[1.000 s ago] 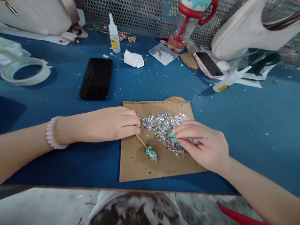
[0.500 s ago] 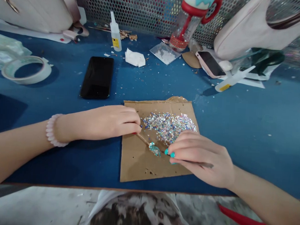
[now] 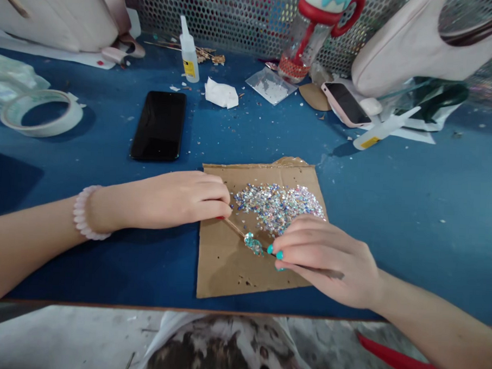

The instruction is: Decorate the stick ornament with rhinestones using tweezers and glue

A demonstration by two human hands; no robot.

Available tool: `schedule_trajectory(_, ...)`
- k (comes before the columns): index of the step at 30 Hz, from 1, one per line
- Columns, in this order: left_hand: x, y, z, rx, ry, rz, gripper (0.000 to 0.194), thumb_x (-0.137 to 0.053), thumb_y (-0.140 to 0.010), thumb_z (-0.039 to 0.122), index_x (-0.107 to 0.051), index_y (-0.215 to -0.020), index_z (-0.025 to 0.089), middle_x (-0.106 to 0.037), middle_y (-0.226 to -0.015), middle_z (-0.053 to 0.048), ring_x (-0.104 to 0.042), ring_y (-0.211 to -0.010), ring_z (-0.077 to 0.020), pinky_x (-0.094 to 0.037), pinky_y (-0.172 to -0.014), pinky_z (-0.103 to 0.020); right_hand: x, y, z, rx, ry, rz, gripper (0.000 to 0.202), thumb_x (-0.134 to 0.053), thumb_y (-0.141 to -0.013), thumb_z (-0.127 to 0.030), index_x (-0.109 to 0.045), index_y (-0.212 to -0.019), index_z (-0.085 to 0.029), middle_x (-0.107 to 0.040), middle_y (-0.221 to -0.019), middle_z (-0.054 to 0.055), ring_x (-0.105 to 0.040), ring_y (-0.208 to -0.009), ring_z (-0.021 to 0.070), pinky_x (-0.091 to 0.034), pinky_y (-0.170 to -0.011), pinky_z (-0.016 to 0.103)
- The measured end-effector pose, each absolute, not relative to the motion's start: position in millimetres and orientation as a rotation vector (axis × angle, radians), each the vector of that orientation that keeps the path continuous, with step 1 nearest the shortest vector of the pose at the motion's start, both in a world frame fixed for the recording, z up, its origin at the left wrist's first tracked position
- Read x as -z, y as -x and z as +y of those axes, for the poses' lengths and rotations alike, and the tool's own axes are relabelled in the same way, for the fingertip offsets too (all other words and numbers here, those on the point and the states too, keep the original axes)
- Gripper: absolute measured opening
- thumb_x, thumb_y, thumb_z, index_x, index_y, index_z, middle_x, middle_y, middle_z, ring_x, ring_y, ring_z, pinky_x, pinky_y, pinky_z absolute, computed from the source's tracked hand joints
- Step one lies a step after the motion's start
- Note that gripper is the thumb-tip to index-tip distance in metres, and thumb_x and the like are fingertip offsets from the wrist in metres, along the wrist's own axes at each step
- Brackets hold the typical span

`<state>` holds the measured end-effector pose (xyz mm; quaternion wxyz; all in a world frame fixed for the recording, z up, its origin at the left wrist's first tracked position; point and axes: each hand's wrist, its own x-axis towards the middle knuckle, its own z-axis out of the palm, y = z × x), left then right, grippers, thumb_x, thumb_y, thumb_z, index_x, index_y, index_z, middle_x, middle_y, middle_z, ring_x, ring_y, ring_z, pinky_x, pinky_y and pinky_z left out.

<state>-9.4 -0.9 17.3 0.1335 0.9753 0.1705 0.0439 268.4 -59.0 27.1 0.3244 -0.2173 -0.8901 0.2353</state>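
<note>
My left hand (image 3: 180, 200) pinches a thin gold stick (image 3: 235, 227) that slants down to the right. At its far end is a small piece covered in turquoise stones (image 3: 253, 243), just above the cardboard (image 3: 226, 270). My right hand (image 3: 328, 259) is closed on a slim dark tool (image 3: 332, 273), its tip at the right side of the turquoise piece. A pile of shiny, multicoloured stones (image 3: 275, 205) lies on the cardboard, partly behind my right hand.
A black phone (image 3: 159, 126) and a tape roll (image 3: 43, 113) lie to the left. Glue bottles (image 3: 189, 57), a crumpled tissue (image 3: 221, 93), a small bag (image 3: 270, 86), a pink phone (image 3: 347, 104) and a red-lidded cup (image 3: 301, 45) are farther back.
My right hand has shifted slightly to the left, bringing the dark tool closer to the turquoise piece. My left hand keeps its hold on the gold stick.
</note>
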Motion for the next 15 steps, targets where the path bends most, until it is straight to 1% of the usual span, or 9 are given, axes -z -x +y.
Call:
schedule_trajectory(7, -16.0, 9.6, -0.8, -0.138, -2.773, 0.510, 0.028, -0.035, -0.100, 0.020, -0.062, -0.107, 0.021, -0.062, -0.107, -0.004, -0.052, -0.095, -0.0158, -0.035, -0.082, -0.025, -26.6, -267.5, -58.8, -0.603, 0.562, -2.335, 0.005, -0.059, -0.090, -0.014, -0.060, -0.089, -0.019, -0.072, -0.079, 0.002, -0.066, -0.074, 0.0118, -0.055, -0.075, 0.029)
schedule_trajectory(12, -15.9, 10.3, -1.2, -0.092, -2.813, 0.511, 0.031, -0.031, -0.101, 0.022, -0.061, -0.108, 0.021, -0.062, -0.108, -0.004, -0.052, -0.097, -0.0168, -0.035, -0.084, -0.026, -26.4, -268.5, -57.7, -0.634, 0.536, -2.321, 0.005, -0.058, -0.090, -0.014, -0.060, -0.089, -0.019, -0.072, -0.079, 0.003, -0.066, -0.072, 0.0119, -0.055, -0.071, 0.030)
schedule_trajectory(15, -16.3, 9.9, -1.2, -0.110, -2.851, 0.481, 0.031, -0.030, -0.101, 0.021, -0.061, -0.107, 0.020, -0.061, -0.107, -0.005, -0.052, -0.096, -0.0170, -0.035, -0.083, -0.026, -26.7, -268.6, -57.5, -0.625, 0.548, -2.331, 0.006, -0.058, -0.091, -0.013, -0.060, -0.089, -0.019, -0.072, -0.079, 0.003, -0.066, -0.072, 0.0117, -0.055, -0.072, 0.030)
